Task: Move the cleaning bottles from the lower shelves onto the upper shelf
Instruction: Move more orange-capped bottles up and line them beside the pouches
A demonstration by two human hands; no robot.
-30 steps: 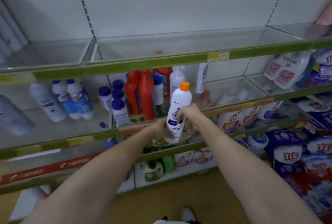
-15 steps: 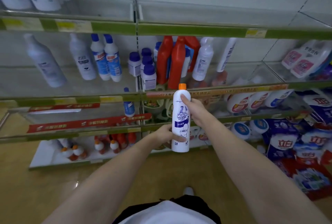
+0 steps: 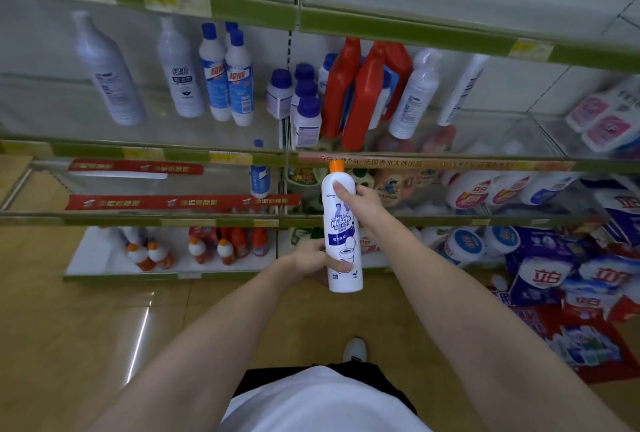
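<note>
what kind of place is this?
Most likely a shop's cleaning-goods aisle: green-edged shelves with price tags, rows of identical blue-capped bottles, and stacked detergent bags.

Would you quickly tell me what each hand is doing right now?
Left hand: grips the white bottle near its base.
Right hand: grips its upper part.
</note>
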